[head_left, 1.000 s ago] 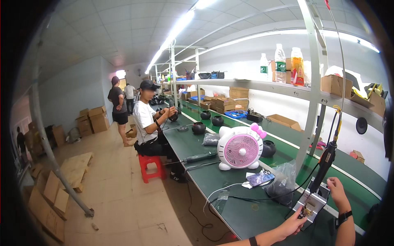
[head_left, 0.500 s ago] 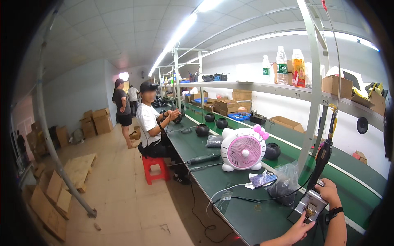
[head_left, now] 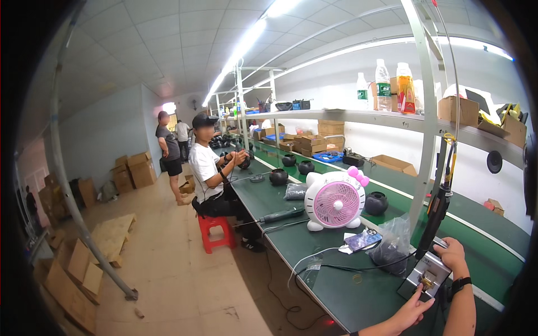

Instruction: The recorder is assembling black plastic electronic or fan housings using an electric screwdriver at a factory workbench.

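At the lower right stands a small silver metal box with a brass-coloured part on its face. My left hand reaches in from below, index finger stretched to the brass part and touching it; the hand grips nothing. Fingers of my right hand wrap over the box's upper right edge, and a dark watch band circles that wrist. Just above, a black electric screwdriver hangs on a cord; its tip is hidden behind the box and my hand. A clear bag of small dark pieces lies left of the box.
A white and pink fan and a phone are on the green bench, with round black housings behind. Another screwdriver lies near the edge. A shelf post rises nearby. A co-worker sits on a red stool.
The view has shifted slightly. My left index finger stays at the brass part and my right hand stays on the box. In the background, a standing person has turned.
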Demonstrator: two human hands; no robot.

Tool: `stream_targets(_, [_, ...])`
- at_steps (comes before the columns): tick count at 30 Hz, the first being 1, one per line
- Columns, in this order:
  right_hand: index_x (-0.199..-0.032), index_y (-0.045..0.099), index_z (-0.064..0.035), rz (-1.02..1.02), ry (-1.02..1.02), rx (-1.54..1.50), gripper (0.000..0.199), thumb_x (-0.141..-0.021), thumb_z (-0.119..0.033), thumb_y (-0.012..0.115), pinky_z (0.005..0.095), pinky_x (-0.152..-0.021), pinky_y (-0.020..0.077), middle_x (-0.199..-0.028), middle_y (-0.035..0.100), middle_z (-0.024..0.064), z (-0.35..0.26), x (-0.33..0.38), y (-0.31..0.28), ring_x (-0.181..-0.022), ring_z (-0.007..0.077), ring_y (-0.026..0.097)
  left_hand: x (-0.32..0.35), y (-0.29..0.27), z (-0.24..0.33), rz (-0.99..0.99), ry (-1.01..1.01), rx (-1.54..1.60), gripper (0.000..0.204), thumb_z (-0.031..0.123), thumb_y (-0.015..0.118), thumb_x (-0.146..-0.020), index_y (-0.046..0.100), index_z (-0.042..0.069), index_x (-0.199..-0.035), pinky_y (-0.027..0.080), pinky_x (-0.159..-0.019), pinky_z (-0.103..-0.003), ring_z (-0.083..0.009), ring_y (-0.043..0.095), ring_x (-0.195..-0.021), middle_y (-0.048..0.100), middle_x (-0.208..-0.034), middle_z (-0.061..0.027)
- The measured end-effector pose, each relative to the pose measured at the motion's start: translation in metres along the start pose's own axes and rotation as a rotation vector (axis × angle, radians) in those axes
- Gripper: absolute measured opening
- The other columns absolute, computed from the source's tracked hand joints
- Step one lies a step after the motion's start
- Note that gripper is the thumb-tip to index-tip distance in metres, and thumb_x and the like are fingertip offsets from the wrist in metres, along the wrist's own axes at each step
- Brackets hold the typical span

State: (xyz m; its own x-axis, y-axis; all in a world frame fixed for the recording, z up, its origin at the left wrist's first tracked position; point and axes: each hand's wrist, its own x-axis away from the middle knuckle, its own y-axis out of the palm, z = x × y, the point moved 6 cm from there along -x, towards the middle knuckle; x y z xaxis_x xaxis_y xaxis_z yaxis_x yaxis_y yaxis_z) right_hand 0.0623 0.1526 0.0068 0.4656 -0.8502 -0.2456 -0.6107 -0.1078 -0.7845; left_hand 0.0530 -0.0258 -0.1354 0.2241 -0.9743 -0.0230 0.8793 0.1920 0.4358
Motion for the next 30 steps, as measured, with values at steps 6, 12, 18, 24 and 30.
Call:
stream_targets(6, [-0.110,0.072,-0.0072,0.044,-0.002,0.033,0.040,-0.079,-0.032,0.080,0.0402,-0.089,0.0522,-0.105,0.073,0.0149,0.001,0.000,-0.007,-0.099,0.0326,0.069,0.004,0.003,0.002,-0.054,-0.007,-0.046,0.099,0.046,0.062,-0.099,-0.009,0.021,-0.162,0.037,-0.052,-0.023,-0.0072,0.044,-0.061,0.047,-0.077,0.0006])
stream_targets(12, [-0.108,0.071,-0.0063,0.027,0.018,0.010,0.041,-0.078,-0.032,0.080,0.0411,-0.088,0.0517,-0.103,0.073,0.0158,-0.001,-0.002,-0.002,-0.099,0.0334,0.069,0.006,0.001,-0.003,-0.123,0.064,-0.115,0.094,0.038,0.067,-0.096,0.005,0.015,-0.163,0.044,-0.060,-0.027,-0.0132,0.053,-0.071,0.054,-0.091,-0.0047])
stream_targets(18, [-0.107,0.071,-0.0045,0.096,-0.049,0.035,0.038,-0.077,-0.026,0.076,0.0409,-0.086,0.0510,-0.101,0.071,0.0193,0.004,-0.002,0.000,-0.096,0.0366,0.067,0.018,-0.003,0.006,-0.073,0.107,-0.207,0.104,0.015,0.069,-0.095,-0.011,0.017,-0.161,0.049,-0.066,-0.028,-0.0113,0.055,-0.069,0.059,-0.084,-0.0034])
stream_targets(24, [-0.112,0.069,-0.0036,0.083,-0.090,-0.050,0.042,-0.080,-0.030,0.074,0.0421,-0.090,0.0493,-0.105,0.070,0.0197,0.012,0.001,-0.001,-0.101,0.0368,0.065,0.023,-0.004,0.006,-0.040,0.211,-0.410,0.105,0.018,0.070,-0.094,-0.010,0.014,-0.161,0.050,-0.071,-0.028,-0.0126,0.057,-0.075,0.059,-0.087,-0.0044])
stream_targets(30, [-0.121,0.065,-0.0039,0.078,-0.101,-0.144,0.044,-0.085,-0.029,0.072,0.0429,-0.096,0.0467,-0.113,0.067,0.0183,0.025,0.012,-0.009,-0.108,0.0362,0.060,0.027,-0.001,0.005,-0.036,0.237,-0.485,0.105,0.017,0.072,-0.092,-0.006,0.013,-0.162,0.050,-0.068,-0.030,-0.0147,0.059,-0.069,0.059,-0.088,-0.0066])
